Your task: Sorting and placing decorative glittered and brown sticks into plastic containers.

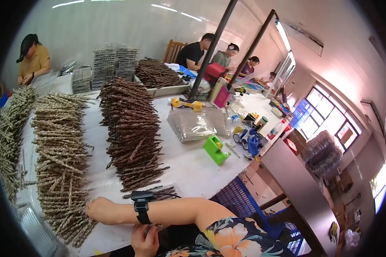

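Note:
My right hand (102, 210) is at the lower right edge of a long pile of pale gold glittery twisted sticks (62, 151), its fingertips partly hidden against them. A black strap with a small device circles that wrist. Below the forearm, my left hand (144, 241) has its fingertips at the near side of a clear plastic bag (175, 190) holding dark brown glittery sticks. The forearm covers much of this bag, and the left hand's grip is unclear. A tall pile of reddish-brown sticks (132, 135) lies beyond, and a greenish-gold pile (11, 138) is at the far left.
Clear plastic sleeves (193, 125), a green tape dispenser (216, 150) and a yellow tool (186, 104) lie on the white table (193, 173). Clear packaging (40, 234) is at lower left. A blue basket (239, 197) stands below the table edge. Several people sit farther off.

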